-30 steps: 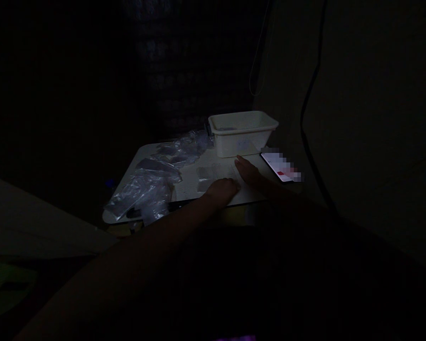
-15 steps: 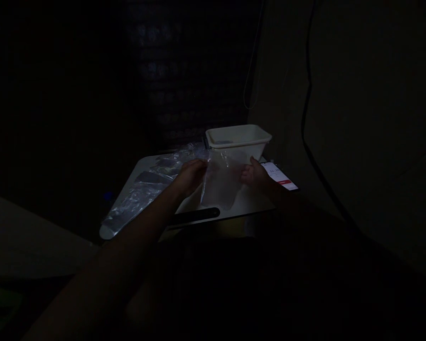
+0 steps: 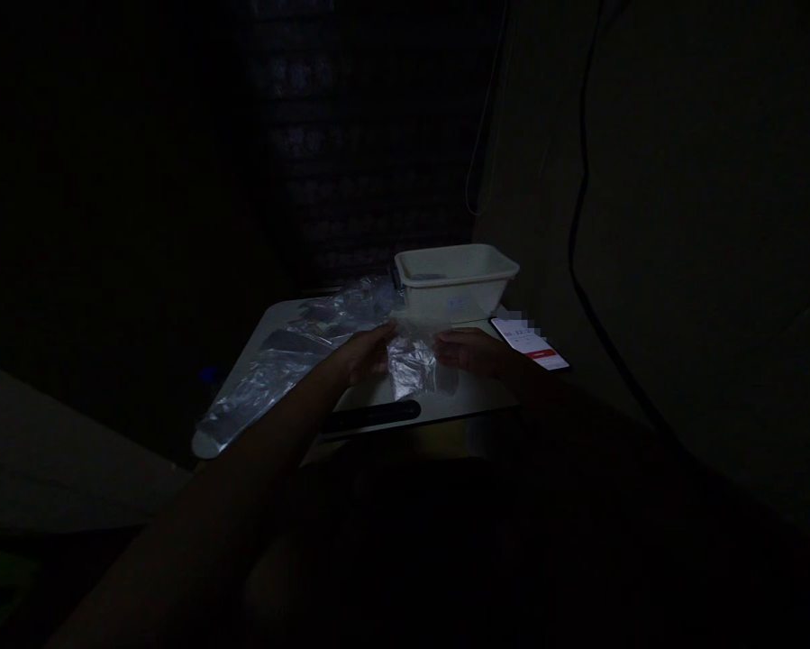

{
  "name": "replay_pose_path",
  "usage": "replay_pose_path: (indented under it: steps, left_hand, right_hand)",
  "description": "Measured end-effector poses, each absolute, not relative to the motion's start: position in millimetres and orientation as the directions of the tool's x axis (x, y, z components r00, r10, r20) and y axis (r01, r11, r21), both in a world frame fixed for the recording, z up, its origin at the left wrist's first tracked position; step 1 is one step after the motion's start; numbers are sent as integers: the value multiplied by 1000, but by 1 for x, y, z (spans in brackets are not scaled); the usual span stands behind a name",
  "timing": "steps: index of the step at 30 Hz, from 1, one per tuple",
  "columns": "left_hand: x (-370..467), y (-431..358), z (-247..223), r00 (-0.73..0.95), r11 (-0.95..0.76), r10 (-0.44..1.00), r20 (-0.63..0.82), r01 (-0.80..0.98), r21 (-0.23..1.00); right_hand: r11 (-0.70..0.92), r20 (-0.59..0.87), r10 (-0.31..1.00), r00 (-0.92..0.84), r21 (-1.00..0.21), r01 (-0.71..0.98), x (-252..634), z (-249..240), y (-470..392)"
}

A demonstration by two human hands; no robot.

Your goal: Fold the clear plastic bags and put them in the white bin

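nearest the camera the person's two forearms reach out of deep shadow toward a small pale worktop (image 3: 370, 404). along its near edge lies one dark, long bar-shaped thing (image 3: 370, 415), just in front of the hands; what it is cannot be told in this light. above it the left hand (image 3: 368, 353) and the right hand (image 3: 468, 351) each pinch a side of one clear plastic bag (image 3: 413, 365), which hangs crumpled between them, low over the worktop. both hands are closed on the bag's edges, fingers curled in.

left of the hands a heap of more clear plastic bags (image 3: 279, 370) spreads from the worktop's near left corner back toward the far side; too tangled and dim to count. right of the right hand one lit phone (image 3: 530, 343) lies flat at the worktop's right edge. behind the held bag stands one white rectangular tub (image 3: 455, 281), open at the top, with something dark and unclear inside. beyond it a thin cord (image 3: 480, 135) hangs down the dark wall, and a thicker cable (image 3: 580, 162) runs down on the right.

half a second ago the bag was held up taller and spread flatter in front of the tub; now it sits lower and bunched, with the hands closer together.
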State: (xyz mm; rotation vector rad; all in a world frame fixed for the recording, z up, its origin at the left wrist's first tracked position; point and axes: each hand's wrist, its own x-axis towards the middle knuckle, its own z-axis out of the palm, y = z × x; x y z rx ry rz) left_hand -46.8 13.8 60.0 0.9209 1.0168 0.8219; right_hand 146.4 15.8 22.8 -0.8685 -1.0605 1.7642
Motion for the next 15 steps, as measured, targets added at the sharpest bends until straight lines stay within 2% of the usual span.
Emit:
replay_pose_path:
  steps: [4, 9, 15]
  left_hand:
    - [-46, 14, 51, 287, 377, 891, -352, -36, 925]
    - [-48, 17, 50, 188, 325, 931, -312, -40, 945]
    - [-52, 15, 51, 321, 393, 874, -364, -28, 919]
  right_hand:
    - [-266, -166, 931, -325, -918, -293, 149, 22, 17]
    - [-310, -221, 918, -330, -918, -248, 154, 24, 13]
    - [-261, -184, 930, -317, -941, -217, 155, 23, 14]
